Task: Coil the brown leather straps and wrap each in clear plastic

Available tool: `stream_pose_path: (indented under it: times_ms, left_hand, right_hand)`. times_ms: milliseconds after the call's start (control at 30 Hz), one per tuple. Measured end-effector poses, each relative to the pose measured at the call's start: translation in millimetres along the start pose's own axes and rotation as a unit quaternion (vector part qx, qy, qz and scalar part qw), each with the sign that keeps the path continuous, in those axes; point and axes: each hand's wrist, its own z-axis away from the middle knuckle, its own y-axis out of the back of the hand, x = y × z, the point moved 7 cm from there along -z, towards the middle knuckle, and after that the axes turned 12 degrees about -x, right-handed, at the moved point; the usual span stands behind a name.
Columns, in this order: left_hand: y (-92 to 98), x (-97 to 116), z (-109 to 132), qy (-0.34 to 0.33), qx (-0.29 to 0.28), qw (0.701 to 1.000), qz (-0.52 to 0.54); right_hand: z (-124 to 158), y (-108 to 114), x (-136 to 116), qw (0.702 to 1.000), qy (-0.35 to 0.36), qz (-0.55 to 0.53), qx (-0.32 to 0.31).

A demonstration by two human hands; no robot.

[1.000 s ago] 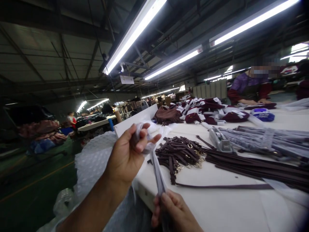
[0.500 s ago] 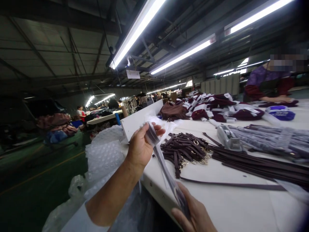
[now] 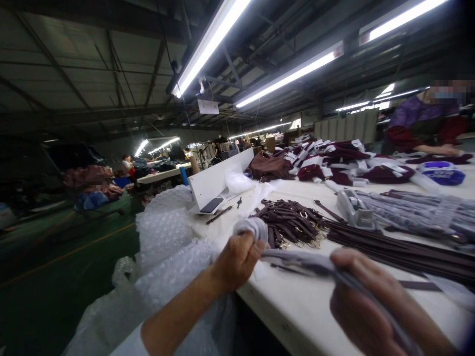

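My left hand (image 3: pixel 237 259) is closed on one end of a wrapped strap (image 3: pixel 297 259), a long strip in pale grey plastic film, with the film bunched above my fingers. My right hand (image 3: pixel 365 301), blurred at the lower right, grips the same strap further along. The strap stretches almost level between my hands, just over the near edge of the white table (image 3: pixel 297 311). Behind it lies a heap of dark brown leather straps with gold clasps (image 3: pixel 293 225).
Long brown straps (image 3: pixel 389 244) and wrapped grey bundles (image 3: pixel 415 210) cover the table's right side, beside a tape dispenser (image 3: pixel 352 207). Maroon bags (image 3: pixel 334 165) pile up at the back. Bubble wrap (image 3: pixel 166 237) hangs at the left. A person in purple (image 3: pixel 423 123) works far right.
Both hands have swung the wrapped strap from nearly upright to almost level. My left hand dropped lower; my right hand moved right and up along the strap.
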Motion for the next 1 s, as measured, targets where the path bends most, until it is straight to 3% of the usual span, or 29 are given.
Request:
stream_pose_path:
  times_ms: [67, 100, 200, 267, 367, 433, 533, 600, 700, 833, 933, 1000]
  left_hand:
    - [-29.5, -5.2, 15.8, 0.013, -0.066, 0.996, 0.054]
    - [-39.5, -9.8, 22.7, 0.043, -0.070, 0.991, 0.106]
    - [-50.0, -22.1, 37.1, 0.139, -0.008, 0.947, 0.289]
    - [-46.5, -20.1, 39.1, 0.150, 0.018, 0.901, 0.407]
    - [-30.8, -9.4, 36.7, 0.140, 0.039, 0.827, 0.543]
    - [-19.1, -5.5, 35.1, 0.150, 0.066, 0.787, 0.595]
    - [-6.5, -8.1, 31.5, 0.152, 0.123, 0.747, 0.636]
    - [-4.0, -14.9, 27.7, 0.144, 0.156, 0.736, 0.643]
    - [-3.8, -27.6, 19.8, 0.121, 0.185, 0.758, 0.614]
    - [2.3, -37.7, 12.8, 0.062, 0.226, 0.860, 0.453]
    - [-20.1, -43.2, 8.0, 0.105, 0.124, 0.949, 0.269]
    - [-42.8, -46.3, 7.6, 0.123, 0.035, 0.982, 0.142]
  right_hand:
    - [-33.3, -8.0, -29.4, 0.996, 0.076, -0.033, -0.008]
    - [-51.7, -10.7, -35.9, 0.995, 0.093, -0.036, -0.009]
    - [-96.8, -13.1, -31.0, 0.991, 0.119, 0.064, -0.010]
    - [-109.7, -10.3, -14.1, 0.973, 0.139, 0.183, -0.018]
    - [-105.2, -2.0, 26.1, 0.931, 0.138, 0.337, -0.039]
    - [-92.0, 7.0, 56.3, 0.918, 0.118, 0.376, -0.032]
    - [-67.4, 19.1, 98.5, 0.927, 0.068, 0.370, 0.002]
    - [-51.7, 21.6, 121.5, 0.932, 0.030, 0.361, 0.013]
    - [-30.8, 21.2, 145.2, 0.946, -0.036, 0.320, 0.034]
    - [-8.7, 11.6, 145.8, 0.964, -0.086, 0.246, 0.061]
    - [1.5, 4.8, 133.0, 0.982, -0.140, 0.119, 0.049]
    - [6.5, 6.4, 123.0, 0.982, -0.181, 0.006, 0.049]
